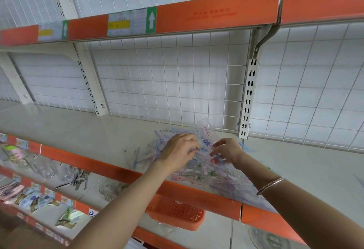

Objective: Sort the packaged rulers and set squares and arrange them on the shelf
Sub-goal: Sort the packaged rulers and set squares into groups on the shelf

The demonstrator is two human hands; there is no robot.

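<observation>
- The pile of packaged rulers and set squares [206, 172] lay loose and unsorted on the shelf [78, 128], at 5 o'clock from frame centre. It ran from near the back panel to the orange front edge, with some packets lapping over that edge.
- The left hand [180, 150] was palm down on the upper part of the pile, fingers bent over the packets. Whether they clasped one could not be determined.
- The right hand [226, 149], just beside the left at its 3 o'clock, pinched a clear packet [216, 157] between thumb and curled fingers.
- One ruler packet [204, 132] stood tilted above the pile, at 12 o'clock of the gap between the hands. Its lower end was hidden among the fingers, so which hand held it could not be told.
- A metal bracelet [270, 185] sat on the right forearm, at 5 o'clock of that hand.
- A wire grid panel [167, 81] backed the shelf at 12 o'clock of the pile.
- A price label [128, 22] was fixed to the edge of the shelf above, at 11 o'clock of the pile.
- On the shelf below, an orange basket [177, 211] sat at 6 o'clock of the pile, with cutlery [80, 179] at the basket's 9 o'clock, well apart.
</observation>
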